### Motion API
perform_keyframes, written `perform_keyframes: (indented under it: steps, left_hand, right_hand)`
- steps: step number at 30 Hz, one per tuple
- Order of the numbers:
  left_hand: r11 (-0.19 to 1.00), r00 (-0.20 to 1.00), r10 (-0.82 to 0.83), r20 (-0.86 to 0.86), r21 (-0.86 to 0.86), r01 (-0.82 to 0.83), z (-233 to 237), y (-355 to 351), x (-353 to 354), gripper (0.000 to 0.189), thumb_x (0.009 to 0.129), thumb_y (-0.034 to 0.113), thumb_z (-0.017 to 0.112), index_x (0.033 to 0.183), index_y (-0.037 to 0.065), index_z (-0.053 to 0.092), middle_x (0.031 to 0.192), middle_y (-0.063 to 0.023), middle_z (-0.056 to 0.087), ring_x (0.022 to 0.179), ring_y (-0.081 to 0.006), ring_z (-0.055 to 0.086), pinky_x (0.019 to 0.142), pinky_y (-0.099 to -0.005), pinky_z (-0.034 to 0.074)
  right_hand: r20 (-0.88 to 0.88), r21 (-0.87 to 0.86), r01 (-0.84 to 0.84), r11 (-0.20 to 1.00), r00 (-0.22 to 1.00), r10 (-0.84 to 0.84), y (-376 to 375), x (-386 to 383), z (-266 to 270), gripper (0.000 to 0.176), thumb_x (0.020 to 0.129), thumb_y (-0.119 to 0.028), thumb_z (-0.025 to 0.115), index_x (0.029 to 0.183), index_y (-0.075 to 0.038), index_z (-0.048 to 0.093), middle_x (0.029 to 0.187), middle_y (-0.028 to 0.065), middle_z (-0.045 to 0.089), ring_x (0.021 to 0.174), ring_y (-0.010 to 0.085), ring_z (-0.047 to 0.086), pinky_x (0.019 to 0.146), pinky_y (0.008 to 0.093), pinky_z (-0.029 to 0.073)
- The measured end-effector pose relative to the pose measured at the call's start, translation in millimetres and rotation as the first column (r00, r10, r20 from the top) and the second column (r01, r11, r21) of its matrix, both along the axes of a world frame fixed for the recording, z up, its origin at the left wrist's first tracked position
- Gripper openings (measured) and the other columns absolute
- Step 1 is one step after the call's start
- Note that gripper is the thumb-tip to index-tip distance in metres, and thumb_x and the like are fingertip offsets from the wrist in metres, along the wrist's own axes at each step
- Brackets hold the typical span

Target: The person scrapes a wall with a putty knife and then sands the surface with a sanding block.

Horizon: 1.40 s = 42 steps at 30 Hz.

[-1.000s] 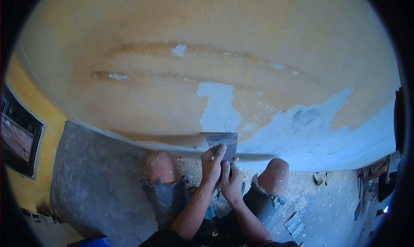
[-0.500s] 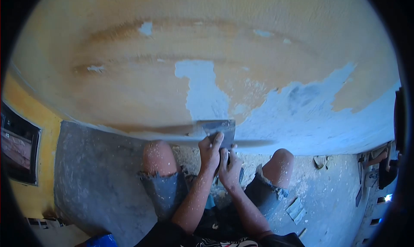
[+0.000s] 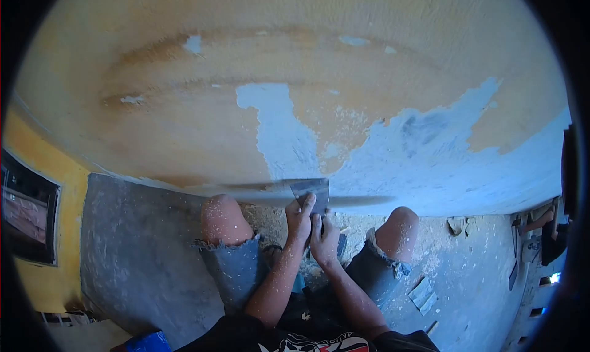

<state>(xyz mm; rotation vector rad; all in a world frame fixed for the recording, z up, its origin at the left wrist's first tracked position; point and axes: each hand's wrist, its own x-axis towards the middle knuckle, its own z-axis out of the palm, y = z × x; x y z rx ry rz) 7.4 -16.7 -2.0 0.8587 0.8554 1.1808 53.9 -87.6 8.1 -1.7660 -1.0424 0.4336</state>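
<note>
A broad, flat scraper (image 3: 313, 188) is gripped by both my hands, its wide edge against the lower wall (image 3: 172, 124). My left hand (image 3: 298, 218) is closed round it, thumb laid along the blade. Just behind and to the right, my right hand (image 3: 325, 238) closes on the handle end, most of which the fingers hide. Above the blade lies a bare pale patch (image 3: 270, 127) where yellowish paint is gone. Ragged paint edges border a larger pale area (image 3: 412, 149) to the right.
My bent knees (image 3: 224, 220) flank my forearms. Paint flakes and dust litter the grey floor (image 3: 135, 247). A greenish-grey flat piece (image 3: 423, 295) lies at right. At left is a dark-framed opening (image 3: 29, 213); at far right, part of another person (image 3: 550, 238).
The scraper has slid down the wall toward its foot, both hands moving with it. The view has shifted slightly, so the wall patches appear farther left.
</note>
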Motion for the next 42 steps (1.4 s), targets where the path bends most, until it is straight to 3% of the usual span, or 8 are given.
perform_keyframes:
  steps: [5,9,11,13,17,23,38,42]
  left_hand:
    - [0.997,0.999,-0.048,-0.021,-0.055,0.047,-30.3,3.5,0.7,0.023,0.094,0.017,0.063,0.099,-0.005,0.067,0.090,-0.0048,0.068,0.082,-0.0105,0.062,0.070,-0.0266,0.051]
    - [0.995,0.994,-0.009,0.113,-0.103,0.020,1.3,5.6,10.6,0.024,0.093,0.020,0.065,0.095,-0.004,0.068,0.088,-0.0030,0.068,0.078,-0.0081,0.057,0.071,-0.0261,0.047]
    - [0.999,0.998,-0.029,-0.062,0.010,0.030,6.2,13.7,4.2,0.025,0.093,0.019,0.064,0.097,-0.005,0.067,0.087,-0.0030,0.068,0.077,-0.0092,0.058,0.071,-0.0271,0.048]
    - [0.999,0.997,-0.044,-0.067,-0.022,0.043,-0.3,8.2,4.1,0.024,0.093,0.019,0.064,0.097,-0.005,0.067,0.086,-0.0029,0.068,0.078,-0.0101,0.060,0.072,-0.0280,0.049]
    - [0.999,0.999,0.013,0.033,-0.049,-0.012,-16.0,1.0,12.3,0.022,0.093,0.018,0.064,0.096,-0.004,0.067,0.085,-0.0031,0.068,0.078,-0.0105,0.061,0.071,-0.0279,0.050]
    - [0.990,0.991,-0.080,0.109,-0.108,0.092,-34.2,0.6,7.3,0.022,0.094,0.018,0.064,0.099,-0.003,0.067,0.086,-0.0045,0.068,0.073,-0.0111,0.063,0.066,-0.0264,0.052]
    - [0.969,0.940,-0.103,0.325,-0.182,0.169,-2.9,-10.7,13.3,0.025,0.095,0.024,0.061,0.101,0.000,0.063,0.084,-0.0095,0.067,0.068,-0.0192,0.066,0.063,-0.0314,0.055]
    - [0.958,0.938,-0.108,0.330,-0.218,0.187,-0.7,-10.1,14.2,0.027,0.095,0.027,0.061,0.102,0.001,0.062,0.084,-0.0098,0.066,0.069,-0.0190,0.065,0.063,-0.0311,0.055]
  right_hand:
    - [-0.033,-0.069,0.003,0.998,0.999,-0.005,1.9,3.0,-12.5,0.033,0.099,-0.023,0.050,0.091,0.008,0.057,0.066,0.0306,0.056,0.066,0.0486,0.059,0.055,0.0491,0.043]
    - [0.049,0.042,-0.015,0.999,0.999,0.013,8.4,11.3,-25.4,0.035,0.100,-0.022,0.049,0.104,0.011,0.058,0.069,0.0303,0.058,0.067,0.0478,0.060,0.057,0.0502,0.043]
    - [0.004,-0.151,-0.024,0.988,1.000,0.025,5.2,8.9,-0.5,0.037,0.099,-0.021,0.049,0.110,0.013,0.056,0.070,0.0301,0.058,0.068,0.0475,0.060,0.059,0.0506,0.044]
    - [-0.032,-0.093,-0.009,0.996,0.999,0.006,9.2,8.9,6.8,0.032,0.100,-0.017,0.046,0.082,0.008,0.054,0.066,0.0294,0.053,0.059,0.0466,0.053,0.056,0.0467,0.040]
    - [0.053,0.029,0.009,1.000,0.999,-0.010,0.7,7.2,-10.3,0.031,0.099,-0.018,0.047,0.085,0.008,0.054,0.069,0.0303,0.055,0.061,0.0478,0.053,0.058,0.0459,0.042]
    - [-0.110,-0.102,0.011,0.995,0.994,-0.022,-0.4,7.0,-6.3,0.031,0.100,-0.019,0.047,0.087,0.008,0.056,0.070,0.0287,0.057,0.061,0.0423,0.058,0.059,0.0447,0.043]
    - [0.094,-0.117,0.042,0.992,0.995,-0.031,-10.5,13.2,4.7,0.030,0.098,-0.018,0.050,0.081,0.005,0.057,0.060,0.0260,0.055,0.054,0.0434,0.056,0.051,0.0458,0.039]
    - [0.133,-0.194,0.021,0.981,0.991,0.005,-12.4,18.3,4.9,0.033,0.097,-0.022,0.052,0.100,0.010,0.063,0.065,0.0283,0.059,0.061,0.0445,0.061,0.058,0.0482,0.047]
